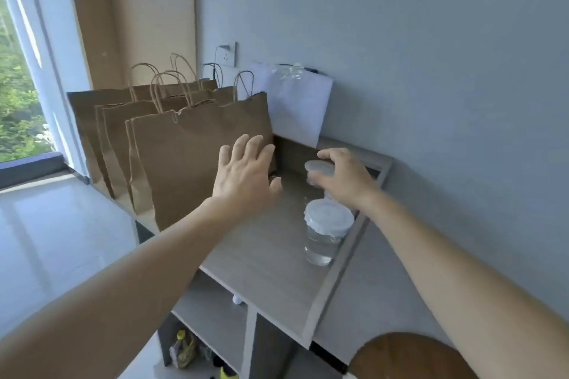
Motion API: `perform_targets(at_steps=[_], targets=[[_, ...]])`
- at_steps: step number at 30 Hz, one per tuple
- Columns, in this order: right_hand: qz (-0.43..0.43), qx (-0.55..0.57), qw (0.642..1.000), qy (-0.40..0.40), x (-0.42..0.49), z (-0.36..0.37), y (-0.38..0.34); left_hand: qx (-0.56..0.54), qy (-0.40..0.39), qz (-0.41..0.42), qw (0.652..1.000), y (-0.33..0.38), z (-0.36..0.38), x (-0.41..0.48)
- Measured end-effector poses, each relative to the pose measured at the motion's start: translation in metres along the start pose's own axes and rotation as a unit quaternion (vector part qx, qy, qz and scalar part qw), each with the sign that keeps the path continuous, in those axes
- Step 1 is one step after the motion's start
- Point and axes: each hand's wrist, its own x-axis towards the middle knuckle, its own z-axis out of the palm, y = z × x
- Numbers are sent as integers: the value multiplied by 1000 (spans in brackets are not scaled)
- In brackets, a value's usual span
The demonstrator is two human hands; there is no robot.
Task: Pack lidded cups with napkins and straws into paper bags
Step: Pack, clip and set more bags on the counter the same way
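Brown kraft paper meets the left hand (246,175). Its fingers are straight and spread, laid flat on or just off the right end of the front paper bag (197,160), and it holds nothing. I judge it is there to steady the bag, or to feel for its mouth, while the other hand fetches a cup.

Just right of that bag, the right hand (346,177) curls from above round a lidded cup (318,169), fingers about the lid's rim. Whether the cup is lifted or stands on the shelf top (271,258) I cannot tell. A second lidded cup (328,228), clear-sided with a pale lid, stands right of the bag and nearer the camera, untouched.

Behind the front bag more paper bags (120,120) stand upright in a row, handles up, probably lined up for filling. Beyond the bag's right end a white sheet (300,108) leans on the wall. I see no napkins or straws.

No print, brand or label is readable on the bags, lids or cups.
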Motion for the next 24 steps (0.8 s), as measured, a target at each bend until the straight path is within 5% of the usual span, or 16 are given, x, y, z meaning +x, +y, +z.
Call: perform_targets(at_steps=[11, 24], targets=[[235, -52, 970, 43, -230, -159, 187, -109, -140, 178, 968, 280, 24, -52], [439, -59, 894, 74, -394, -213, 311, -187, -293, 352, 869, 496, 96, -90]])
